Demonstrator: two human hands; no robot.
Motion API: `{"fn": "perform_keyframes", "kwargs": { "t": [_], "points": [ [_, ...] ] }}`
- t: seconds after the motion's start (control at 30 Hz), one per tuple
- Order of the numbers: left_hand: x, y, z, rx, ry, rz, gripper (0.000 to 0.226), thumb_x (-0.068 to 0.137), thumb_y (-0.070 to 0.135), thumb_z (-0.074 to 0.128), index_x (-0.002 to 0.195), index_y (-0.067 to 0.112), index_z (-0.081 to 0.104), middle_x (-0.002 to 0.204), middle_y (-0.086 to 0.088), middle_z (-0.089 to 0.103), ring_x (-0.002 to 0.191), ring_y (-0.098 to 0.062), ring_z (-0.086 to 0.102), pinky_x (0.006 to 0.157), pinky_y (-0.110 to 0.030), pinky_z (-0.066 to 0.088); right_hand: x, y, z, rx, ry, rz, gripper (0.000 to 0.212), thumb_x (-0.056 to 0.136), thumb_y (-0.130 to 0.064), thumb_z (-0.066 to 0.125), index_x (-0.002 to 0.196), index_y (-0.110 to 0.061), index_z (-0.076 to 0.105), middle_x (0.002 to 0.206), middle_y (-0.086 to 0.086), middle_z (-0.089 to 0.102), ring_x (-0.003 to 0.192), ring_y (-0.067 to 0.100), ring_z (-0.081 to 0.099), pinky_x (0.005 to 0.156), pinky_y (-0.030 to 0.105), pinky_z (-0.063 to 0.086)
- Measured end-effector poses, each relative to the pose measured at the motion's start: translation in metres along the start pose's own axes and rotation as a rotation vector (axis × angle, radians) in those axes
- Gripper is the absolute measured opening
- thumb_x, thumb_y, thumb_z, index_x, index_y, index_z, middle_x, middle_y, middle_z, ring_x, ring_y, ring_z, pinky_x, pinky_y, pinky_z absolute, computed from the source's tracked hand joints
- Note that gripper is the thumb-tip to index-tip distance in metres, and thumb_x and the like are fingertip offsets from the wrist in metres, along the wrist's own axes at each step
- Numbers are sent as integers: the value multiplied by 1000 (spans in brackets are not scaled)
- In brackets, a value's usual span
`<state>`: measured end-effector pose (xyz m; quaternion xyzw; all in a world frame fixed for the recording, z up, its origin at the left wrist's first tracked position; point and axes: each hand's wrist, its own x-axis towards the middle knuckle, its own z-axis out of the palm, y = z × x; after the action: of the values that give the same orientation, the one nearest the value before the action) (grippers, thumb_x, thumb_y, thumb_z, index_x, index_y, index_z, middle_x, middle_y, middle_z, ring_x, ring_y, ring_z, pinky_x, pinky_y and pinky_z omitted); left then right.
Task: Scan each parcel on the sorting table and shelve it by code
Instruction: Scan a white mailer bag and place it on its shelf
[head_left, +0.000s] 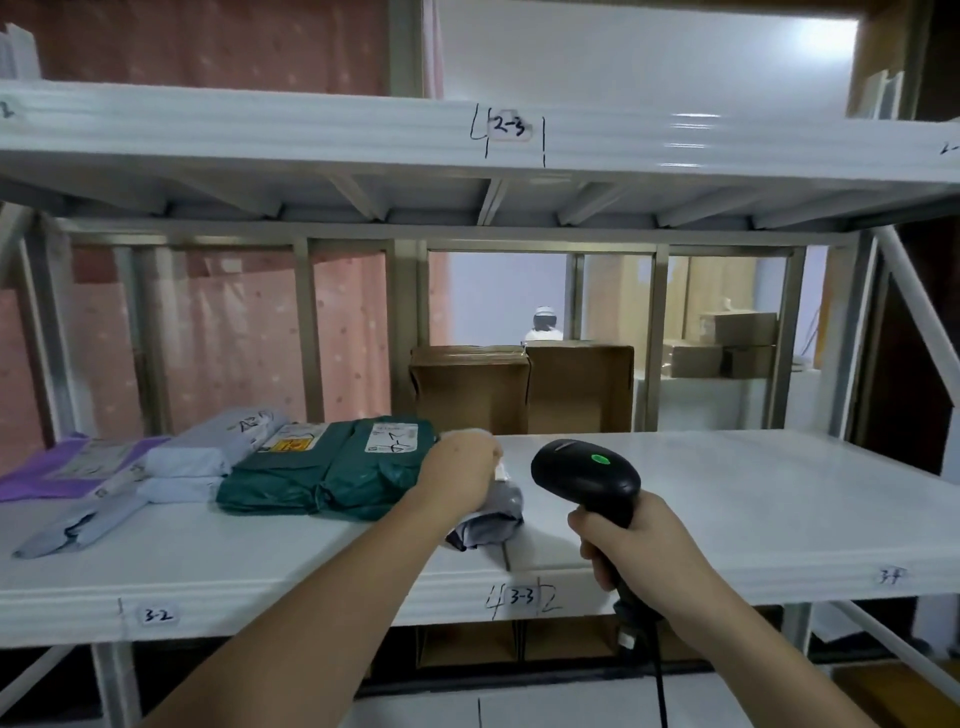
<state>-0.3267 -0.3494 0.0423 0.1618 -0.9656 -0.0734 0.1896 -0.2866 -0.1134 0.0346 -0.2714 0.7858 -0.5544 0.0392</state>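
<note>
My left hand (460, 475) rests on a small grey soft parcel (496, 519) lying on the white shelf (727, 499) above the label 3-3 (521, 597); its fingers close around the parcel's far end. My right hand (631, 540) grips a black handheld scanner (584, 478) by its handle, held just right of the parcel, a green light glowing on its top. The scanner's cable hangs down below my wrist.
Two dark green mailers (332, 467) lie left of my left hand, then pale blue-grey bags (208, 457) and a purple mailer (67, 467). Shelf-edge labels read 3-2 (157, 616), 3-4 and, on the upper shelf, 2-3 (509, 127). Brown cartons (519, 387) stand behind the shelf.
</note>
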Motion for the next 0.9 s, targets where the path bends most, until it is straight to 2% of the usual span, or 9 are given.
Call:
{"fn": "perform_keyframes", "kwargs": {
  "t": [0.07, 0.13, 0.17, 0.3, 0.4, 0.53, 0.63, 0.73, 0.9],
  "points": [
    [-9, 8, -8, 0, -91, 45, 7, 93, 34, 67, 90, 28, 67, 93, 0, 63, 87, -22, 62, 73, -29, 50, 1, 0, 2, -11, 22, 10, 14, 91, -19, 62, 85, -7, 65, 52, -2, 61, 47, 13, 58, 51, 22, 50],
    [-25, 8, -11, 0, -157, 120, 39, 91, 66, 58, 104, 31, 69, 98, 4, 68, 90, -17, 64, 82, -36, 55, 2, -1, 6, -6, 35, 20, 13, 91, -19, 62, 85, -7, 65, 52, -2, 60, 47, 12, 57, 49, 20, 50],
    [-31, 5, -11, 16, -153, 140, 45, 88, 71, 57, 111, 33, 68, 104, 6, 69, 95, -17, 63, 86, -39, 55, 3, -1, 9, -4, 39, 20, 13, 91, -18, 62, 85, -7, 64, 51, -2, 60, 46, 12, 57, 48, 18, 49],
    [-31, -10, -10, 88, -184, 196, 35, 102, 44, 56, 134, 29, 58, 133, 2, 63, 114, -26, 61, 96, -44, 54, 0, -3, 18, -17, 68, 26, 14, 91, -18, 62, 84, -6, 64, 52, -2, 60, 47, 13, 57, 50, 19, 50],
    [-24, -12, -5, 96, -151, 147, 34, 103, 34, 54, 135, 25, 54, 132, -9, 64, 112, -31, 62, 92, -41, 53, -6, -5, 21, -23, 82, 39, 14, 91, -18, 61, 82, -6, 63, 51, -2, 59, 47, 12, 57, 50, 20, 49],
    [-16, -3, 8, 198, -28, 252, 39, 103, 35, 57, 139, 20, 53, 143, -7, 60, 129, -30, 55, 109, -44, 43, -20, -3, 12, -36, 142, 92, 18, 91, -18, 61, 78, -6, 61, 48, -2, 57, 44, 13, 53, 45, 19, 45],
    [-16, 26, 16, 79, 51, 396, 49, 104, 47, 54, 147, 25, 49, 151, -1, 54, 139, -24, 48, 115, -42, 37, -38, 4, -7, -43, 212, 156, 16, 90, -18, 61, 80, -6, 61, 47, -2, 58, 44, 14, 52, 45, 23, 45],
    [-19, 71, 31, -11, -18, 513, 57, 104, 60, 45, 151, 27, 47, 156, 1, 49, 143, -22, 45, 118, -42, 35, -65, 14, -31, -48, 300, 199, 10, 90, -17, 61, 82, -10, 61, 53, 0, 58, 46, 13, 52, 48, 24, 45],
    [-42, 157, 66, -147, -150, 664, 67, 102, 70, 35, 158, 33, 40, 169, 4, 33, 154, -23, 32, 127, -46, 25, -126, 37, -84, -93, 492, 280, 4, 91, -17, 63, 90, -13, 63, 56, 2, 58, 47, 12, 54, 46, 23, 46]
  ]
}}
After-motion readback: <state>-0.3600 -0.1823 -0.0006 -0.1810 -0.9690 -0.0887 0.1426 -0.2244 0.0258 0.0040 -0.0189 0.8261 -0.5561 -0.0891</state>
